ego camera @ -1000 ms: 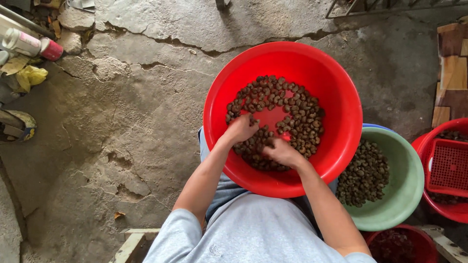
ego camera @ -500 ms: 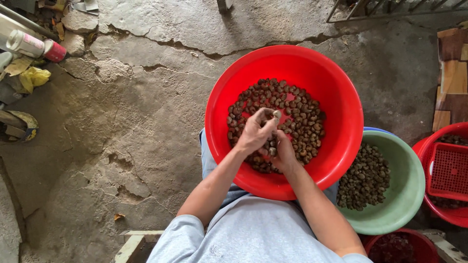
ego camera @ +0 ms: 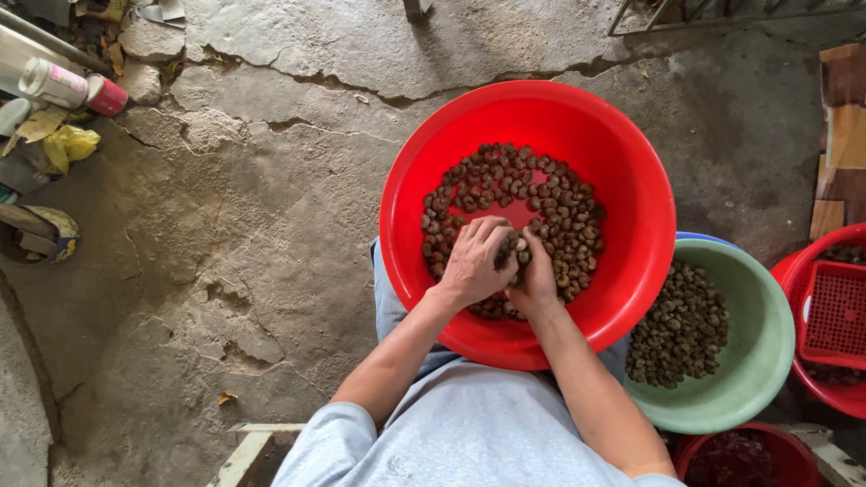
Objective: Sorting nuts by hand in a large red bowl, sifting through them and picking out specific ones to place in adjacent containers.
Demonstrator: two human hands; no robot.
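Note:
A big red plastic basin [ego camera: 631, 171] rests on my lap, with many small brown nuts [ego camera: 550, 198] spread over its bottom. My left hand [ego camera: 474, 261] and my right hand [ego camera: 537, 275] are cupped together over the near part of the pile, fingers curled around a handful of nuts between them. A patch of bare red bottom shows in the middle of the pile.
A green basin [ego camera: 749, 361] with more nuts sits at my right. Further right is a red basin [ego camera: 794, 271] holding a red mesh basket [ego camera: 834, 311]; another red tub [ego camera: 749, 455] lies below. The cracked concrete floor [ego camera: 225, 225] has bottles [ego camera: 63, 86] and litter at left.
My hands were apart in the nuts, then came together and lifted slightly. Now they have lowered onto the pile, cupped around a handful of nuts.

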